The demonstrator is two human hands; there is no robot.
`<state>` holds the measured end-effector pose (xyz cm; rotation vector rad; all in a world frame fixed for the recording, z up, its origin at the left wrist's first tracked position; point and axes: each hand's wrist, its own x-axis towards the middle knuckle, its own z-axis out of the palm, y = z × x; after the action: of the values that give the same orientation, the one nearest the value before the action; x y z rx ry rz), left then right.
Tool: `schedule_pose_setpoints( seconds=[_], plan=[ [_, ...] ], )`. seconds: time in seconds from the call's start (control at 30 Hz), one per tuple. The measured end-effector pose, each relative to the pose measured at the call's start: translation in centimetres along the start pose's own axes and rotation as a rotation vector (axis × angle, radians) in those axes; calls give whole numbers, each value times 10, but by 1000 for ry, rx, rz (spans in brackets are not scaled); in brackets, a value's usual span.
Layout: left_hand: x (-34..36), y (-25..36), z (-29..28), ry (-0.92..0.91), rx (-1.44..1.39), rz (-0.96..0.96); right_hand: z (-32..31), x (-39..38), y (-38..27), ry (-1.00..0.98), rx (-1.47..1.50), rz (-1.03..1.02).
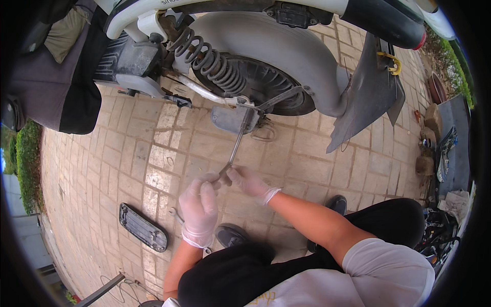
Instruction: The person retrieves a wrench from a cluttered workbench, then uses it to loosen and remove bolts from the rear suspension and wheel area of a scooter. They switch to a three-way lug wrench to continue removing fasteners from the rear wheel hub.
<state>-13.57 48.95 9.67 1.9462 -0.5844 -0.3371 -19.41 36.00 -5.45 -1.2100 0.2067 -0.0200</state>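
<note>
A long metal socket wrench [237, 145] reaches from my gloved hands to the hub end of a scooter's wheel [279, 84]. Its far end meets the axle area beneath the coil spring shock absorber [209, 61]. My left hand [198, 207] is closed round the near end of the wrench, by its dark bent handle. Beside it, my right hand [248, 182] pinches the same end from the right. Both hands wear thin translucent gloves. The exact fit of the socket on the axle nut is too small to make out.
A dark oblong cover [143, 227] lies on the brick paving at left. Near my left wrist is a small spanner [176, 215]. A torn grey mudguard [365, 94] hangs behind the wheel. Another person's dark-clad leg [56, 77] is at upper left. Assorted parts [440, 225] crowd the right edge.
</note>
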Motion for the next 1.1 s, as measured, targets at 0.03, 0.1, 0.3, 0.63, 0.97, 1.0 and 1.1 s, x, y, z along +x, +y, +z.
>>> schedule_pose_setpoints(
  seconds=[0.03, 0.1, 0.3, 0.63, 0.97, 1.0, 1.1],
  plan=[
    [0, 0, 0, -18, 31, 12, 1, 0, -1, 13, 9, -13],
    [0, -1, 0, -32, 62, 19, 1, -1, -1, 41, -15, -24],
    [-1, -8, 3, 8, 42, 9, -1, 0, 3, 16, 36, -41],
    [-3, -8, 5, 19, 8, -16, -3, 2, 10, 13, 21, -48],
    [-2, -8, 5, 21, 31, -19, -3, 1, 2, 0, -13, -43],
    [-2, -8, 5, 29, 16, -23, -4, 1, 1, 1, -42, -47],
    [-2, -7, 5, 31, 4, -15, -5, 1, 0, -13, -31, -48]
  ],
)
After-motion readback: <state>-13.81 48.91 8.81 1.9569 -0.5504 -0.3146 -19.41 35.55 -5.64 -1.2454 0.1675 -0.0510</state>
